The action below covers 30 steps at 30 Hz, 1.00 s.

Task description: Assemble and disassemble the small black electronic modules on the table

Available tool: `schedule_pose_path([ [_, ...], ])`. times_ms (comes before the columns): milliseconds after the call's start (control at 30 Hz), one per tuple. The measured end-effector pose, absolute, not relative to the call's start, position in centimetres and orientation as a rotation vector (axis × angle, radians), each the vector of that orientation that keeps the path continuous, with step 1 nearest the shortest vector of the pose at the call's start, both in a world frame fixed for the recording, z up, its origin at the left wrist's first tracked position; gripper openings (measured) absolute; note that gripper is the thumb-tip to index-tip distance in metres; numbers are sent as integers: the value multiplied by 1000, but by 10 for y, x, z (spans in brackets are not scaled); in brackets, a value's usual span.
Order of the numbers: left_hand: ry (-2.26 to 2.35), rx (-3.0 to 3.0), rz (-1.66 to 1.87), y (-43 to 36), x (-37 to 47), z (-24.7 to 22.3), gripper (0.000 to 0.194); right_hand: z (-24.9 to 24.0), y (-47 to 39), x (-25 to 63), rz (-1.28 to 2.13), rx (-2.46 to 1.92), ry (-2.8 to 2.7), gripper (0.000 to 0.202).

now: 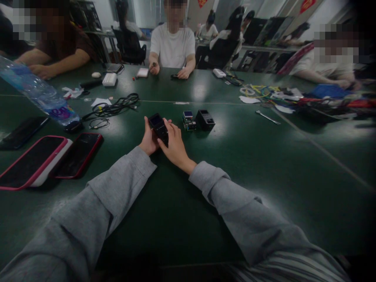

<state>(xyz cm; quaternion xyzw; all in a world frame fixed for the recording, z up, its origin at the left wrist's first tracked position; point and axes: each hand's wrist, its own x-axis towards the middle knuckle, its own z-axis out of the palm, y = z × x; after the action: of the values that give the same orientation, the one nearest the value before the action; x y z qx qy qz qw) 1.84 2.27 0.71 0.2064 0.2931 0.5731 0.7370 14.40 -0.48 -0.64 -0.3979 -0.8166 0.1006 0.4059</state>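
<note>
Both my hands hold a small black device (158, 124) with a dark screen and buttons, above the green table. My left hand (149, 140) is wrapped round its left side and underside. My right hand (175, 147) grips its right edge, with the fingers lying over the front near the buttons. Just to the right of the hands, a bare circuit board (188, 121) with a small screen stands on the table. Beside it is a black box-shaped case (205, 120) with openings in its face.
To the left lie a red-edged phone (79, 155), a pink-framed phone (32, 162), a tilted water bottle (38, 92) and coiled black cables (117, 105). On the right are a wrench (267, 117) and a heap of wires (314, 98). Several people sit around the green table (264, 164).
</note>
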Motion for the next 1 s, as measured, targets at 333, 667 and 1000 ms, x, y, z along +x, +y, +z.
schedule_pose_path([
  [333,715,419,1298,27,8,8,79,11,1,157,79,-882,-1932,62],
  [667,728,419,1372,43,-23,11,80,-11,49,154,276,-1311,-1917,60],
  [1000,756,440,1325,41,-21,13,79,-17,52,148,194,-1312,-1887,66],
])
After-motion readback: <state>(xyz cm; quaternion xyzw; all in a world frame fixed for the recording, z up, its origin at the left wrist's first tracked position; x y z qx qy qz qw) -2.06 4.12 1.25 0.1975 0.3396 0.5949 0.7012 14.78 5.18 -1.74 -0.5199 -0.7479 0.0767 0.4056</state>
